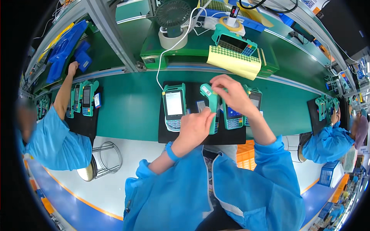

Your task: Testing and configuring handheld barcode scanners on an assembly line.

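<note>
My left hand (194, 125) is closed round the lower part of a teal card payment terminal (213, 101), which is turned so its edge and a white label at its top end show. At that top end my right hand (231, 94) is closed, fingertips pinched together; what they hold, if anything, is too small to make out. To the left lies another payment terminal (174, 106) with a lit white screen, a white cable reaching its top. On the right, a terminal with a blue screen (233, 117) and one more terminal (255, 98) lie partly behind my right hand and forearm.
Beneath the terminals is a black mat (165, 136) on a green bench (127, 100). A raised shelf behind carries a small fan (172, 15), a yellow sticker sheet (235, 63) and another terminal (233, 42). Co-workers in blue sleeves (54, 134) sit at both sides.
</note>
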### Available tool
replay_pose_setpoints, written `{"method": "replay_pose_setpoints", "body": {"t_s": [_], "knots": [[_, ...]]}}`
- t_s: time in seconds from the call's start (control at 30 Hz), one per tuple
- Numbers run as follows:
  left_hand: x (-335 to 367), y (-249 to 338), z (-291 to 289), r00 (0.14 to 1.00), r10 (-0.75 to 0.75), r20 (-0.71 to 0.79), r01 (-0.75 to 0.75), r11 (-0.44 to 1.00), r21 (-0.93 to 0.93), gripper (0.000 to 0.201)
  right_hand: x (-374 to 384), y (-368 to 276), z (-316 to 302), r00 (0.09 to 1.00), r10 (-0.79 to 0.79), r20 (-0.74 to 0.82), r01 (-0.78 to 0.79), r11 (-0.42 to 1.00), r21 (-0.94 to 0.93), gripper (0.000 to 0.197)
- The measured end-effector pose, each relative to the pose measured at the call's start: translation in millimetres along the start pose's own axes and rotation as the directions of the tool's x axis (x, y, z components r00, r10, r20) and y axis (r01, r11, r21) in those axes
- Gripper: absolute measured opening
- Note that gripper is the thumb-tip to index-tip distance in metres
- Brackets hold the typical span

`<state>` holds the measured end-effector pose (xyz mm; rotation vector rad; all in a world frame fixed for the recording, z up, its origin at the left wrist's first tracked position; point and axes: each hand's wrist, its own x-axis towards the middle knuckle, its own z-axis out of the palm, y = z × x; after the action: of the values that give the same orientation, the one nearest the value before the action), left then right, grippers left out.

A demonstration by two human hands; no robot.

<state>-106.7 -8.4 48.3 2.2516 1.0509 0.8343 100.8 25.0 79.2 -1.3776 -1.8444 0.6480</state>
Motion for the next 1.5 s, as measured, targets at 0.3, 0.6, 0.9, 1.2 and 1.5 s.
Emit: {"method": "replay_pose_setpoints", "body": {"t_s": [0.3,0.6,0.9,1.2,1.5], "knots": [[36,47,41,1.0,0.008,-0.03,-0.004,0.995,0.102,0.02,3,23,-14,0.961,-0.269,-0.062,0.196,0.823,-0.532,0.015],[112,160,88,0.948,-0.22,0.23,0.276,0.928,-0.249,0.022,-54,44,-181,0.963,-0.056,-0.262,0.007,0.982,-0.187,0.08],[128,160,117,0.931,-0.255,0.261,0.345,0.847,-0.405,0.024,-132,59,-162,0.968,-0.044,-0.248,0.003,0.986,-0.165,0.091],[89,56,43,0.714,-0.26,-0.65,0.408,0.909,0.084,0.026,-115,89,-156,0.942,-0.103,-0.318,0.026,0.971,-0.236,0.091],[98,51,138,0.87,-0.429,-0.241,0.318,0.864,-0.39,0.032,-109,119,-184,0.95,-0.049,-0.308,-0.061,0.939,-0.337,0.092]]}}
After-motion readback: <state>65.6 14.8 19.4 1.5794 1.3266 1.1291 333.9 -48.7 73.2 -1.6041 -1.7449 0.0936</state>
